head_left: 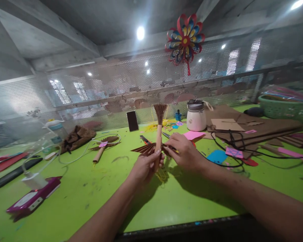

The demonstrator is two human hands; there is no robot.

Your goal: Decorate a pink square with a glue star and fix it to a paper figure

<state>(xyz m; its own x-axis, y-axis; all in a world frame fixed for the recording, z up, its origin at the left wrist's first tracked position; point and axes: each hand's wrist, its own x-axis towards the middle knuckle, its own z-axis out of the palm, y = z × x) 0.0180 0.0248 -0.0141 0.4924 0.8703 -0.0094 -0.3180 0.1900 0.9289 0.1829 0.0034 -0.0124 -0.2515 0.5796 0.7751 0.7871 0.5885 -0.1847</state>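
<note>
My left hand (145, 166) is closed around the lower part of a brown paper tube (159, 136), held upright above the green table. A pleated brown paper fan (160, 113) spreads from the tube's top. Another pleated fan (143, 149) sticks out to the left, just above my left fingers. On the tube's right side, my right hand (187, 148) pinches a brown pleated piece (169, 151), mostly covered by the fingers. Yellow string (161, 177) hangs below the tube. A similar tube (99, 155) with a brown fan and pink paper lies to the left.
Behind my hands stand a phone (132, 121) and a white jar (196, 119). Brown paper sheets (267, 126), a black cable (232, 134) and a green basket (284, 107) are on the right. A purple power strip (34, 198) with a plugged-in charger lies front left.
</note>
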